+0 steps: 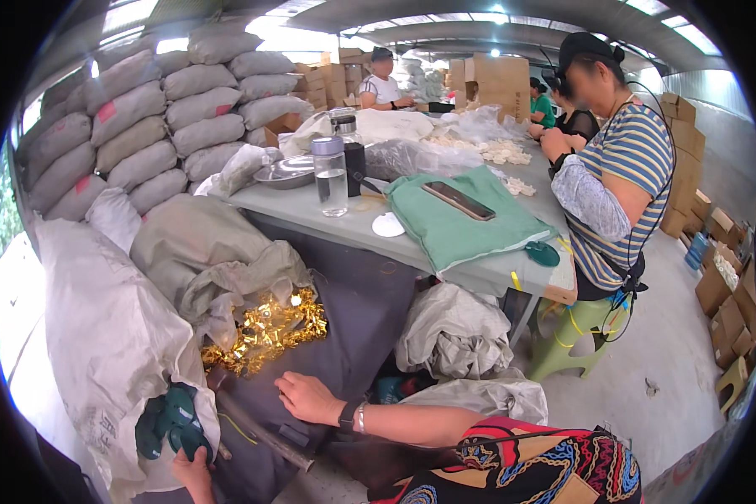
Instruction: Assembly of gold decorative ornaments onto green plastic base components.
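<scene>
My left hand (194, 475), at the lower left, has its thumb and fingers closed on a dark green piece (189, 438) at the mouth of a big white woven sack (109, 336). More dark green pieces (151, 424) of the same kind lie in that opening; their exact kind is unclear. Over the dark cloth (353, 302), my right hand (311, 399) hovers with loosely bent fingers and nothing visible in them. Just beyond it, a heap of shiny gold pieces (269, 332) spills by a grey-beige sack (210, 244). A dark bar (265, 433) lies between my hands.
A grey table (294, 202) carries a clear bottle (330, 181), a green cushion (470, 214) and a phone (459, 200). At its right, a person in stripes (622, 160) works beside a green stool (575, 336). Crumpled sacks (454, 332) lie below. Stacked sacks (143, 126) stand behind.
</scene>
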Motion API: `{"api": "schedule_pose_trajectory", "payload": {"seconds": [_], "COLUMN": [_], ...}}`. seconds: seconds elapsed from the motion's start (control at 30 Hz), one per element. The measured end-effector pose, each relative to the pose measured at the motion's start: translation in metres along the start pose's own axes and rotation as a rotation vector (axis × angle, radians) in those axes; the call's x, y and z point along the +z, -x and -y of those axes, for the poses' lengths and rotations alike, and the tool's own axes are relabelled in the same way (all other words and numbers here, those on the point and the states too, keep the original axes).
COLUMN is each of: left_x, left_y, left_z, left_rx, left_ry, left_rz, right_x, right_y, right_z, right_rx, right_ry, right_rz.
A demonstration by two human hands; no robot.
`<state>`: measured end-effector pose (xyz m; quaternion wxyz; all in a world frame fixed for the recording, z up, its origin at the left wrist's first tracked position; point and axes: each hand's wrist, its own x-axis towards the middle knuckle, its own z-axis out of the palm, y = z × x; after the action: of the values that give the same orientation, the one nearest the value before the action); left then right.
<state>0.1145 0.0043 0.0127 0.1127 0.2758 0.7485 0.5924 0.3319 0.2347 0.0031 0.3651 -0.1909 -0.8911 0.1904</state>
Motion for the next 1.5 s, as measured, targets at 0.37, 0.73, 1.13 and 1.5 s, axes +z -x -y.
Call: {"api": "schedule_pose_trajectory", "payload": {"seconds": [0.37, 0.73, 1.13, 1.5], "left_x": [0.037, 0.041, 0.075, 0.072], "left_y": [0.073, 0.094, 0.125, 0.133], "left_z": [-0.023, -0.051, -0.103, -0.109], "left_rx": [-0.079, -0.234, -0.042, 0.228], "left_ry": [0.329, 0.296, 0.291, -0.125], "left_rz": [-0.059, -0.086, 0.052, 0.038], "right_x": [-0.016, -0.029, -0.056, -0.057], "right_y": [-0.008, -0.001, 0.016, 0.011], "right_z": [-0.013, 0.012, 0.091, 0.092], "right_rx": [-0.030, -0.169, -0.245, -0.723], "right_ry": [0.140, -0.378, -0.651, -0.036], "right_rz": [0.263, 0.261, 0.412, 0.295]}}
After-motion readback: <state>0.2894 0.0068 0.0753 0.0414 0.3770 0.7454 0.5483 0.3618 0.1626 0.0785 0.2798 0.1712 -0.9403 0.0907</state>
